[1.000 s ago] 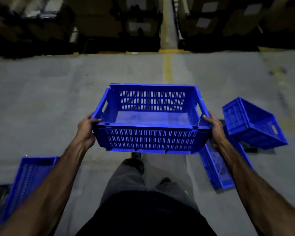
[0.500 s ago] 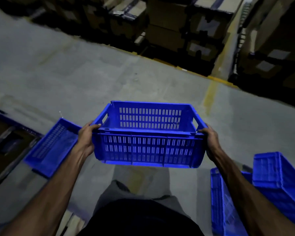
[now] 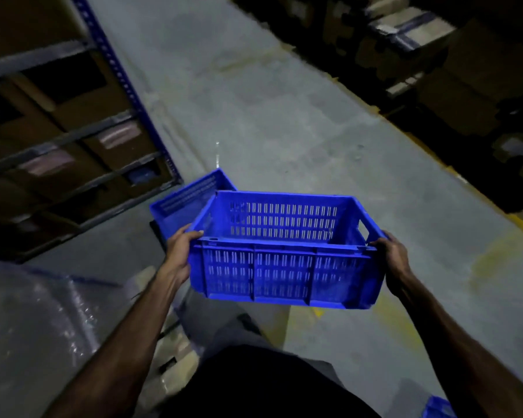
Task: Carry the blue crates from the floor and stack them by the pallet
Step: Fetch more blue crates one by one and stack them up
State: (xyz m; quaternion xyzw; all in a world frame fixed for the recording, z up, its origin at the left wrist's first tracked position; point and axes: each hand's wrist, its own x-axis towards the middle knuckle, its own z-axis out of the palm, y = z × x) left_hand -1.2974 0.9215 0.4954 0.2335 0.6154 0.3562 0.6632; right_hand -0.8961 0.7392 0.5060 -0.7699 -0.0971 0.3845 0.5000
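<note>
Empty blue crate carried at waist height over the concrete floor [image 3: 299,122].
The left hand [image 3: 180,251] and right hand [image 3: 394,259] each grip an end of the slotted crate [image 3: 284,270]; beyond it a second blue crate [image 3: 187,197] sits beside the shelving rack [image 3: 124,82].

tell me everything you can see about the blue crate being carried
The carried crate is a bright blue, rectangular open-topped box that looks like moulded plastic. Its long walls are pierced with rows of narrow vertical slots, and the right end wall has a handle cut-out. It appears empty. It is held upright and roughly level above the grey floor, long side toward the person. The left hand grips its left end at the rim and the right hand grips the right end; nothing else touches it.
</note>
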